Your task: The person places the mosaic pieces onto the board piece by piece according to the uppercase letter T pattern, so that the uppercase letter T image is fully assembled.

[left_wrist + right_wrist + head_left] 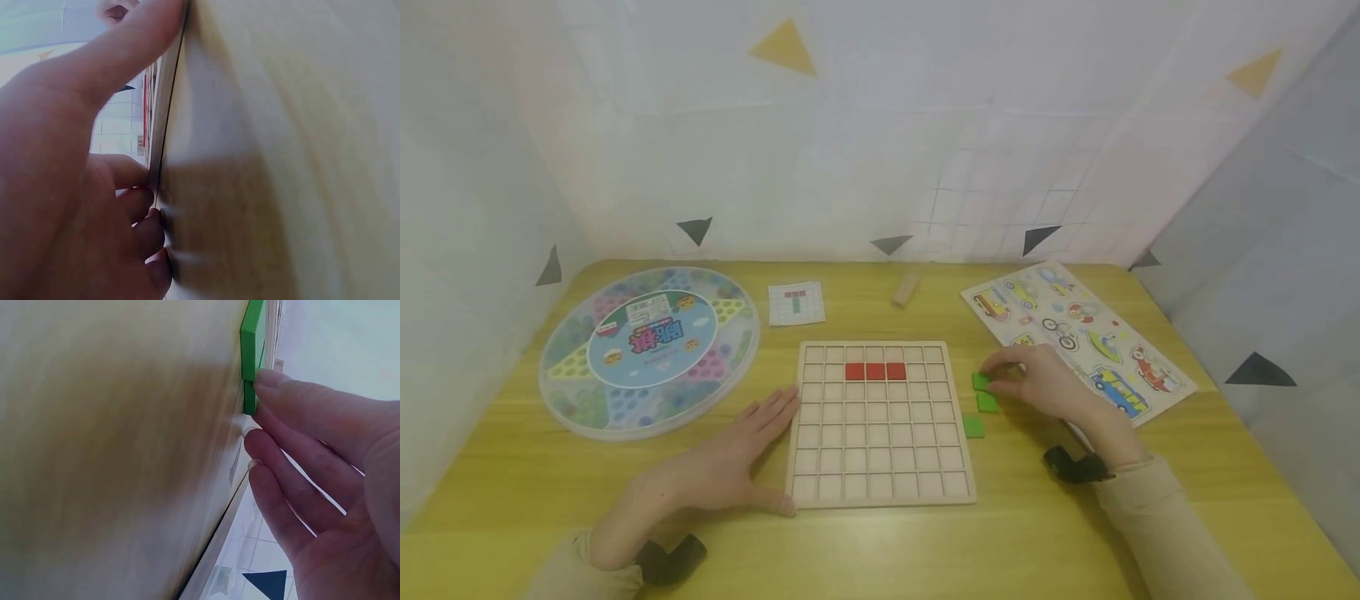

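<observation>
A square wooden grid board [877,437] lies on the table, with three red tiles [876,372] side by side in its second row. My left hand [722,467] rests spread along the board's left edge, thumb by the near corner and fingertips on the upper side. Right of the board, my right hand [1037,379] pinches the farthest green tile [980,381] between thumb and fingers, partly covering it. Another green tile [987,403] lies just below it, and a third green tile [973,427] sits close to the board's right edge. In the right wrist view the thumb [300,394] overlaps the green tiles.
A pattern card [797,303] showing a red and green T lies behind the board, with a small wooden block [906,291] to its right. A round game box [651,350] stands at the left. A picture puzzle board [1078,333] lies under the right forearm.
</observation>
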`<state>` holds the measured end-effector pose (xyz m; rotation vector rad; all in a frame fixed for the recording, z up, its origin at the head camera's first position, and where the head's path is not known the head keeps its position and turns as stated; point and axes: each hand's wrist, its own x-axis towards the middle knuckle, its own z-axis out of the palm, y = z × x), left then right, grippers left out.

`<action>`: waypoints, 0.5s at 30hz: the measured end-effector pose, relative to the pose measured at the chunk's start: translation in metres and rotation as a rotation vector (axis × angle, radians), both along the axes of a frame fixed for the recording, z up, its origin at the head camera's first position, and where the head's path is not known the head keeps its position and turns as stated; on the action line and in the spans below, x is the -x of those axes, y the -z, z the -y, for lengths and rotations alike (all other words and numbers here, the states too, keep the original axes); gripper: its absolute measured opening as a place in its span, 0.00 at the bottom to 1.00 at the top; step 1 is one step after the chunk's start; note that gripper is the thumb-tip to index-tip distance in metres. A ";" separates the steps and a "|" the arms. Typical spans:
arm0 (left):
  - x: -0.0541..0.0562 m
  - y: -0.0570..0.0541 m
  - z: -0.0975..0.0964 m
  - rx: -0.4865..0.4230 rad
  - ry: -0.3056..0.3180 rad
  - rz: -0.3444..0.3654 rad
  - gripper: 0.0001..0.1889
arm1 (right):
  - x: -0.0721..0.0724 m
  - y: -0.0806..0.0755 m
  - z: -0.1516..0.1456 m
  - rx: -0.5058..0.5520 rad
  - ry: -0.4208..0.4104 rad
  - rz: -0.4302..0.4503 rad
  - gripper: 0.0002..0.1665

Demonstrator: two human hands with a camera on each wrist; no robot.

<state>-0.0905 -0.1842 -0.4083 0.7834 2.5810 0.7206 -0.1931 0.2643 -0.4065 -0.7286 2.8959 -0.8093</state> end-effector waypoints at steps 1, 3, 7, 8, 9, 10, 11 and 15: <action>0.000 0.000 0.000 0.000 0.000 -0.001 0.66 | 0.000 0.000 0.000 -0.002 0.002 0.002 0.15; 0.000 0.000 0.000 -0.003 0.000 -0.001 0.66 | 0.000 0.001 0.000 -0.005 0.005 0.002 0.15; -0.001 0.000 0.000 -0.005 0.000 0.000 0.66 | 0.001 0.002 0.000 -0.013 0.006 -0.006 0.15; -0.001 0.000 0.000 -0.006 0.000 0.001 0.66 | 0.001 0.002 -0.001 -0.015 0.006 -0.009 0.15; -0.001 0.000 0.000 -0.006 0.000 0.001 0.66 | 0.001 0.002 -0.001 -0.015 0.005 -0.013 0.15; -0.001 0.000 0.000 -0.004 0.000 -0.001 0.66 | 0.000 0.002 0.000 -0.016 0.003 -0.019 0.14; 0.000 0.001 0.000 -0.003 0.000 -0.004 0.66 | 0.000 0.002 0.000 -0.020 0.002 -0.025 0.14; 0.000 0.002 0.000 -0.002 0.005 -0.013 0.66 | -0.001 0.001 0.000 -0.025 -0.003 -0.043 0.13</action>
